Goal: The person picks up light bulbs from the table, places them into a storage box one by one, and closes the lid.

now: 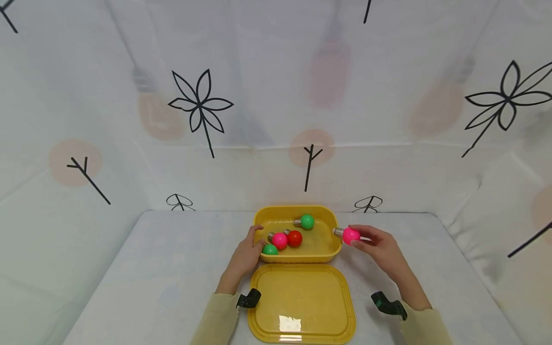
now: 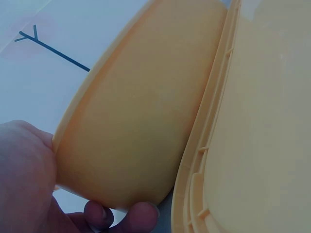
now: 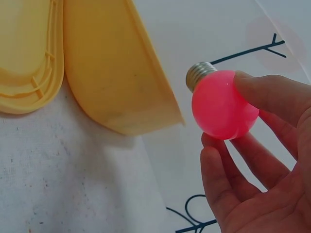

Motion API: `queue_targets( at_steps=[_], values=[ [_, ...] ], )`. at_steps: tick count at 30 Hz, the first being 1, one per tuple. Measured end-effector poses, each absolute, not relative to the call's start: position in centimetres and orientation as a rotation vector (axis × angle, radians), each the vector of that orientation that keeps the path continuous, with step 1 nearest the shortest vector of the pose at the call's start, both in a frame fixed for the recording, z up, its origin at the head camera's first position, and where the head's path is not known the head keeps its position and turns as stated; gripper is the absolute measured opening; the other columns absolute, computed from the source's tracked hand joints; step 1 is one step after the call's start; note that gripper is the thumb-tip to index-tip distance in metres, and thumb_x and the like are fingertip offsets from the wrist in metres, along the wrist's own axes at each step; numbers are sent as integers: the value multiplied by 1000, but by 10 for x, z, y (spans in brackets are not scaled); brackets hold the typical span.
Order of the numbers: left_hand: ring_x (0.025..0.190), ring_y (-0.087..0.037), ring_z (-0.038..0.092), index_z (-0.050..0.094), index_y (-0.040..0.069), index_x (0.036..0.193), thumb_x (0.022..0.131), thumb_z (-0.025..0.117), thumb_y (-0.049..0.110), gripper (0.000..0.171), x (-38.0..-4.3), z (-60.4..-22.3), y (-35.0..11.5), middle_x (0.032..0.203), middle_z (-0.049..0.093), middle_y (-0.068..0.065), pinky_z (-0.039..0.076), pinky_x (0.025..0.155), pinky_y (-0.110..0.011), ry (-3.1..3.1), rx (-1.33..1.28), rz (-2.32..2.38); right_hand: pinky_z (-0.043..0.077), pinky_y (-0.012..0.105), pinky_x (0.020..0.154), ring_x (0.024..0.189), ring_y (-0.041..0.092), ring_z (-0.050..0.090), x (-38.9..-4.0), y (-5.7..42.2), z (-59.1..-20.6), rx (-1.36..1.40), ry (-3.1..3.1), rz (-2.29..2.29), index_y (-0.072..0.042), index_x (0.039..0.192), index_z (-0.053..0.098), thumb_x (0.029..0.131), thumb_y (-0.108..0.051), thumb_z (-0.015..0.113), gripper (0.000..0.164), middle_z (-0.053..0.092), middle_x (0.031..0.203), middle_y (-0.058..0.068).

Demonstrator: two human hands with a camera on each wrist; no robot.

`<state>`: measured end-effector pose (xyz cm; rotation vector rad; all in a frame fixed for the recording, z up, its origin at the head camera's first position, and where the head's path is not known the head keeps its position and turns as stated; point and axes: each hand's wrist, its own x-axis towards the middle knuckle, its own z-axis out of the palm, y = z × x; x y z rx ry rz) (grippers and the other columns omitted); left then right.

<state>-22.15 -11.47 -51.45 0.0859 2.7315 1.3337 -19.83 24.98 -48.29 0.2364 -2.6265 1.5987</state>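
Observation:
My right hand [image 1: 376,243] pinches a pink light bulb [image 1: 351,236] by its round globe, just outside the right rim of the yellow box [image 1: 323,258]. Its silver screw base points left, toward the box. In the right wrist view thumb and fingertips meet around the pink bulb [image 3: 223,107]. At the box's left end my left hand [image 1: 247,254] grips the wall, with fingers over the rim. Inside lie a green bulb [image 1: 307,221] at the back, a red bulb [image 1: 295,238], another pink bulb [image 1: 280,241] and a second green bulb [image 1: 270,249], partly hidden by the front wall.
A yellow lid [image 1: 302,302] lies flat on the white-covered table [image 1: 159,278], right in front of the box. Behind the table hangs a pale cloth [image 1: 267,177] with printed plants and bulbs. Dark wrist cameras [image 1: 249,299] sit on both sleeves.

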Motion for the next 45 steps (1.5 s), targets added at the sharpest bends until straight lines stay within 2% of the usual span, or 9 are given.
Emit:
queue_targets(
  at_steps=[4, 10, 19, 25, 37, 45],
  values=[
    [65, -22, 49, 41, 20, 142, 104, 47, 24, 39, -222, -515, -114, 83, 55, -7, 40, 62, -35, 2734, 88, 1331, 49, 18, 86, 115, 28, 56, -201, 247, -481, 250, -2632, 1595, -8, 131, 63, 91, -26, 74, 46, 63, 127, 12],
    [64, -23, 48, 40, 19, 143, 104, 47, 24, 40, -222, -513, -114, 75, 49, -7, 40, 62, -35, 2734, 88, 1324, 50, 21, 87, 115, 29, 57, -205, 243, -479, 278, -2627, 1630, -8, 130, 64, 90, -26, 75, 45, 63, 126, 11],
    [63, -23, 47, 41, 20, 142, 104, 47, 24, 39, -223, -511, -113, 72, 46, -5, 40, 62, -35, 2734, 81, 1324, 50, 24, 90, 115, 29, 58, -213, 232, -472, 292, -2614, 1691, -9, 128, 65, 89, -26, 76, 44, 65, 124, 10],
    [64, -23, 48, 41, 20, 142, 104, 47, 24, 39, -223, -511, -113, 74, 49, -6, 39, 62, -35, 2737, 73, 1308, 51, 33, 93, 117, 31, 58, -219, 223, -473, 276, -2635, 1700, -9, 129, 64, 89, -28, 76, 46, 64, 127, 11],
    [60, -22, 46, 40, 20, 143, 104, 47, 25, 40, -223, -513, -114, 70, 44, -5, 40, 60, -34, 2727, 72, 1310, 50, 47, 94, 118, 34, 57, -228, 215, -475, 313, -2667, 1705, -10, 131, 63, 90, -30, 75, 47, 62, 128, 12],
    [62, -22, 48, 40, 21, 143, 104, 47, 27, 40, -222, -514, -115, 72, 46, -5, 40, 62, -34, 2726, 67, 1306, 50, 41, 92, 115, 34, 57, -233, 210, -473, 389, -2663, 1754, -6, 131, 62, 93, -25, 72, 44, 62, 128, 14]
  ],
)
